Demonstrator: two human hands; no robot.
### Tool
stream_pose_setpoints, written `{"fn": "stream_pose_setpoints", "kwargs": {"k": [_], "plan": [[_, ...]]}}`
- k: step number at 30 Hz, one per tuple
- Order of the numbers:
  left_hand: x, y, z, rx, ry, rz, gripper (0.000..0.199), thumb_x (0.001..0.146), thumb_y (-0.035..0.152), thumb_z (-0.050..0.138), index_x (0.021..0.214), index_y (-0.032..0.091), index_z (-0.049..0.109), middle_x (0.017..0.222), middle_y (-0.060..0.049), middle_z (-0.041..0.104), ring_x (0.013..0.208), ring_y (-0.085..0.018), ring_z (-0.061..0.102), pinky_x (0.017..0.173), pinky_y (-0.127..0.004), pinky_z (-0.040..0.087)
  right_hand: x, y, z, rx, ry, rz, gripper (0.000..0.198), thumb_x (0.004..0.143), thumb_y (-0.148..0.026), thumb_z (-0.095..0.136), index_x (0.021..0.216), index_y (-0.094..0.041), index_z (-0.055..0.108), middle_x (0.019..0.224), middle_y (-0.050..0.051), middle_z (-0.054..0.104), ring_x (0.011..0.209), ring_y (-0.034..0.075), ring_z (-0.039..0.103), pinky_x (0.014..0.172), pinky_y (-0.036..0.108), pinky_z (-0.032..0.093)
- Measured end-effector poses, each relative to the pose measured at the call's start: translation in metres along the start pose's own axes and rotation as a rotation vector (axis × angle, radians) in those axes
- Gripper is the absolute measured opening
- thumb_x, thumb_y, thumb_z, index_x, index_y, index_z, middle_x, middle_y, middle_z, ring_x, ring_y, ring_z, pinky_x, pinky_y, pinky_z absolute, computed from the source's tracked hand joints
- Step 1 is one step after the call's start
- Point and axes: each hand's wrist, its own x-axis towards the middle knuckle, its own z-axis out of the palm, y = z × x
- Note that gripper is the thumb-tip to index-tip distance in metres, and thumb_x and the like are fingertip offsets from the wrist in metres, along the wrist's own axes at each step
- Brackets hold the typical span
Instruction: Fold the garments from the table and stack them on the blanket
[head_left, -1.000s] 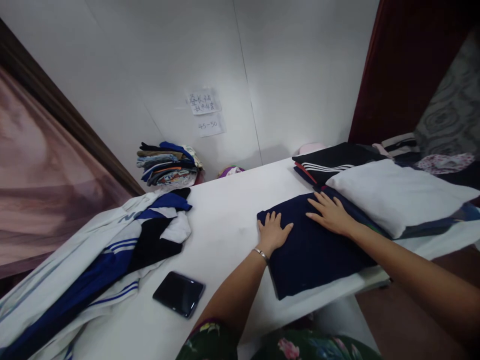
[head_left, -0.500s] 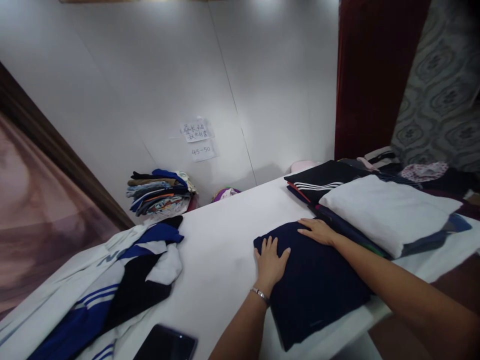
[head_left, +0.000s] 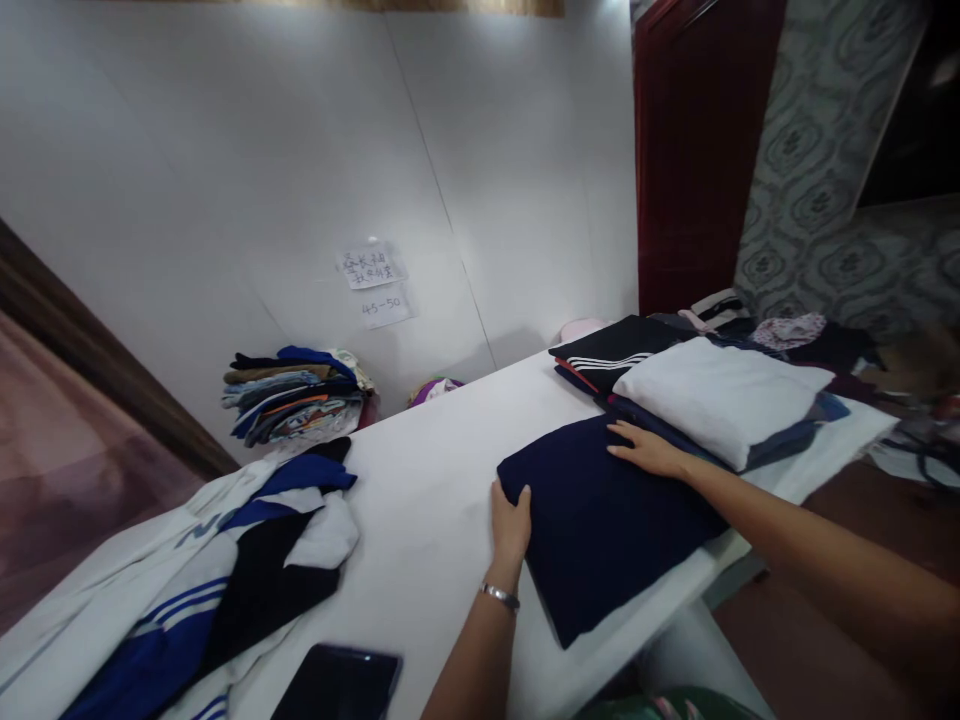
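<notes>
A folded navy garment (head_left: 607, 530) lies flat on the white table near its front edge. At the garment's left edge is my left hand (head_left: 511, 525), a silver bracelet on its wrist. Its thumb is apart from the fingers and touches the cloth's edge; the fingertips rest beside it on the table. My right hand (head_left: 646, 450) lies open on the garment's upper right part, fingers stretched out. Just beyond that hand, a folded white garment (head_left: 724, 395) tops a pile, next to folded black clothing with white stripes (head_left: 607, 345).
Loose white, blue and black clothes (head_left: 247, 560) spread over the left of the table (head_left: 420, 560). A dark phone (head_left: 337, 685) lies at the front. Beyond the far edge stands a stack of folded clothes (head_left: 296, 395). Paper notes (head_left: 375, 285) hang on the wall.
My left hand has slid from the garment's top to its left edge. My right hand stays on the cloth, slightly farther right on it. The view has shifted to the right.
</notes>
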Motion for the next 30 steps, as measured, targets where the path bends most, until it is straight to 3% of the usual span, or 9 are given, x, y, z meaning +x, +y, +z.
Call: {"fn": "stream_pose_setpoints", "kwargs": {"k": [5, 8, 11, 13, 16, 19, 22, 25, 30], "plan": [[-0.018, -0.004, -0.019, -0.288, -0.042, -0.273, 0.077, 0.088, 0.034, 0.062, 0.15, 0.011, 0.023, 0.15, -0.02, 0.038, 0.133, -0.024, 0.047, 0.105, -0.031, 0.044, -0.078, 0.025, 0.0, 0.062, 0.141, 0.117, 0.079, 0.08, -0.064, 0.049, 0.144, -0.018, 0.045, 0.139, 0.01, 0.055, 0.116, 0.03, 0.06, 0.102, 0.044, 0.046], [-0.024, 0.006, -0.024, -0.379, -0.142, -0.367, 0.082, 0.084, 0.038, 0.069, 0.149, 0.013, 0.026, 0.137, -0.02, 0.055, 0.118, -0.027, 0.06, 0.093, -0.037, 0.053, -0.1, 0.025, 0.003, 0.062, 0.208, 0.195, 0.077, 0.081, -0.063, 0.047, 0.143, -0.017, 0.047, 0.131, 0.01, 0.061, 0.097, 0.029, 0.067, 0.089, 0.043, 0.053], [-0.024, 0.018, -0.02, -0.443, -0.261, -0.332, 0.06, 0.078, 0.032, 0.076, 0.131, 0.015, 0.054, 0.119, -0.016, 0.068, 0.107, -0.027, 0.067, 0.089, -0.037, 0.056, -0.099, 0.017, 0.004, 0.008, 0.265, 0.223, 0.072, 0.081, -0.06, 0.048, 0.137, -0.016, 0.053, 0.127, 0.011, 0.064, 0.095, 0.029, 0.067, 0.089, 0.043, 0.052], [-0.021, 0.023, -0.018, -0.497, -0.284, -0.282, 0.042, 0.076, 0.023, 0.076, 0.115, 0.014, 0.063, 0.108, -0.014, 0.072, 0.099, -0.025, 0.069, 0.088, -0.036, 0.056, -0.095, 0.01, 0.006, -0.004, 0.276, 0.246, 0.069, 0.08, -0.058, 0.05, 0.135, -0.016, 0.056, 0.122, 0.011, 0.066, 0.093, 0.029, 0.067, 0.088, 0.043, 0.052], [-0.012, 0.023, -0.025, -0.562, -0.2, -0.214, 0.043, 0.073, 0.013, 0.076, 0.114, 0.013, 0.062, 0.096, -0.012, 0.074, 0.085, -0.023, 0.072, 0.083, -0.036, 0.058, -0.094, 0.0, 0.014, 0.066, 0.238, 0.251, 0.067, 0.08, -0.056, 0.051, 0.135, -0.018, 0.056, 0.118, 0.009, 0.069, 0.094, 0.028, 0.068, 0.088, 0.042, 0.053], [-0.003, 0.012, -0.044, -0.528, -0.067, -0.207, 0.058, 0.071, 0.01, 0.076, 0.126, 0.014, 0.055, 0.091, -0.009, 0.074, 0.076, -0.021, 0.072, 0.078, -0.037, 0.059, -0.1, -0.013, 0.029, 0.159, 0.2, 0.137, 0.067, 0.081, -0.057, 0.052, 0.136, -0.018, 0.055, 0.131, 0.008, 0.062, 0.115, 0.029, 0.06, 0.1, 0.041, 0.047], [0.001, -0.003, -0.06, -0.417, 0.032, -0.292, 0.071, 0.073, 0.011, 0.075, 0.137, 0.013, 0.045, 0.097, -0.012, 0.073, 0.082, -0.023, 0.072, 0.082, -0.038, 0.058, -0.105, -0.022, 0.041, 0.2, 0.154, 0.075, 0.071, 0.082, -0.061, 0.053, 0.142, -0.023, 0.049, 0.141, 0.006, 0.053, 0.128, 0.028, 0.051, 0.109, 0.039, 0.04], [-0.003, -0.009, -0.065, -0.323, 0.076, -0.314, 0.082, 0.077, 0.016, 0.074, 0.147, 0.009, 0.031, 0.121, -0.019, 0.066, 0.1, -0.025, 0.069, 0.092, -0.036, 0.055, -0.104, -0.021, 0.046, 0.253, 0.13, 0.121, 0.075, 0.082, -0.063, 0.054, 0.146, -0.027, 0.042, 0.145, 0.004, 0.049, 0.13, 0.029, 0.05, 0.11, 0.04, 0.04], [-0.02, -0.003, -0.066, -0.313, 0.023, -0.321, 0.096, 0.082, 0.037, 0.072, 0.153, 0.011, 0.013, 0.142, -0.022, 0.049, 0.118, -0.026, 0.061, 0.099, -0.033, 0.051, -0.101, -0.004, 0.045, 0.444, 0.166, 0.216, 0.085, 0.076, -0.066, 0.059, 0.148, -0.024, 0.039, 0.143, 0.012, 0.05, 0.128, 0.031, 0.051, 0.107, 0.044, 0.043]]}}
